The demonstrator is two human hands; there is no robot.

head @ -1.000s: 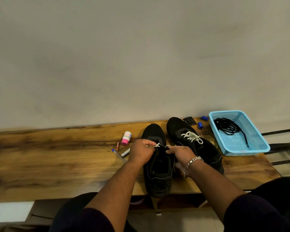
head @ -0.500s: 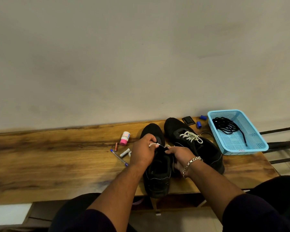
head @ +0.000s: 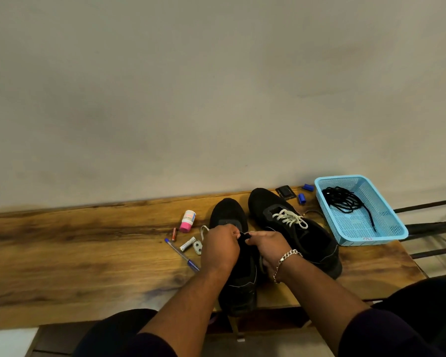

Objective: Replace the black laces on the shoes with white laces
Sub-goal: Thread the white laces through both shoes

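Low in the frame's centre, the left hand (head: 222, 247) pinches a white lace (head: 204, 231) at the nearer black shoe (head: 236, 266), likely to feed an eyelet. The right hand (head: 267, 247) curls its fingers around the tongue, steadying it. Right of it, the second shoe (head: 294, 228) is already laced white. At the right edge, a blue basket (head: 394, 228) holds the removed black laces (head: 343, 200). A pen (head: 182, 255) lies left on the wooden bench (head: 75, 253).
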